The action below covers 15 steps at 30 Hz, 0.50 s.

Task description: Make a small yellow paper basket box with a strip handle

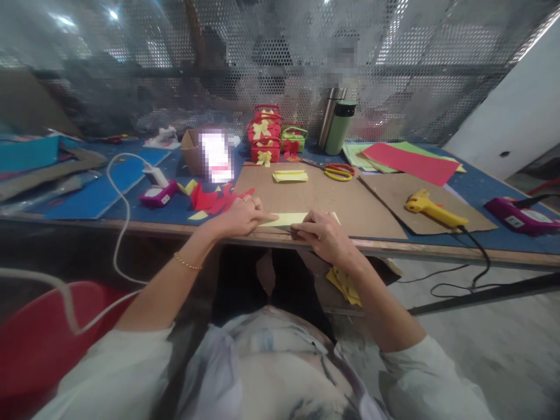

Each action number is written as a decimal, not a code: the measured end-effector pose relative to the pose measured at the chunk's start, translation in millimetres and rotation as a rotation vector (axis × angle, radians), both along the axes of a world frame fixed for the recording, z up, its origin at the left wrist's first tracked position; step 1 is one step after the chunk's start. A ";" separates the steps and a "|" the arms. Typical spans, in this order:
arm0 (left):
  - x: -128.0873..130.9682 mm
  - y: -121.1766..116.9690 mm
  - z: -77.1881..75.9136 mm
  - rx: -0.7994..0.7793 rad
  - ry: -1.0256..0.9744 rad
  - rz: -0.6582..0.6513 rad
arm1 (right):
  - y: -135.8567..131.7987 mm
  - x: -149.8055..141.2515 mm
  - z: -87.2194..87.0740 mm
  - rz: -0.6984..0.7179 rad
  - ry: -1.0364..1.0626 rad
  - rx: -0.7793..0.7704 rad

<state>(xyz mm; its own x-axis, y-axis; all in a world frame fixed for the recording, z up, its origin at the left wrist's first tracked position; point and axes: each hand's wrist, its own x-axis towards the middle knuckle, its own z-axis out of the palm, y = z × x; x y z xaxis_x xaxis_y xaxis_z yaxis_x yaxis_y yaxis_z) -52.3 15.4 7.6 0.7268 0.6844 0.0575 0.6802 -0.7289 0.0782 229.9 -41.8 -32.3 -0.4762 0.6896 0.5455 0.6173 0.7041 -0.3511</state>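
A pale yellow paper strip [286,218] lies along the near edge of a brown cardboard sheet [367,213]. My left hand [242,217] holds its left end, the index finger stretched along the paper and the other fingers curled. Over the right part of the strip, my right hand [324,233] is closed, with its fingertips at the paper's near edge. A dark sliver shows by those fingertips; whether it is a shadow or an object I cannot tell. Farther back on the cardboard rests a folded yellow paper piece [290,176].
Scissors [339,171] lie behind the cardboard. At right are a yellow glue gun [435,211] with a hanging cord and red paper [411,163]. Red scraps [210,198] and a lit phone [216,156] are at left. Small red boxes [265,137] and a green bottle [339,128] stand behind.
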 end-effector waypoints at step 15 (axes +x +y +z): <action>1.5 -1.4 3.2 -0.027 0.005 0.014 | 0.6 -4.6 0.0 0.012 -0.022 0.013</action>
<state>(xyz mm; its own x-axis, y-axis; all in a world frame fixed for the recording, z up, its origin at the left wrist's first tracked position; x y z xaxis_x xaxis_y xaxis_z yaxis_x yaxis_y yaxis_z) -50.8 14.0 10.8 0.7171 0.6961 0.0353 0.6911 -0.7167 0.0937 225.3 -41.3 -32.3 -0.4964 0.6768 0.5437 0.6161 0.7158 -0.3286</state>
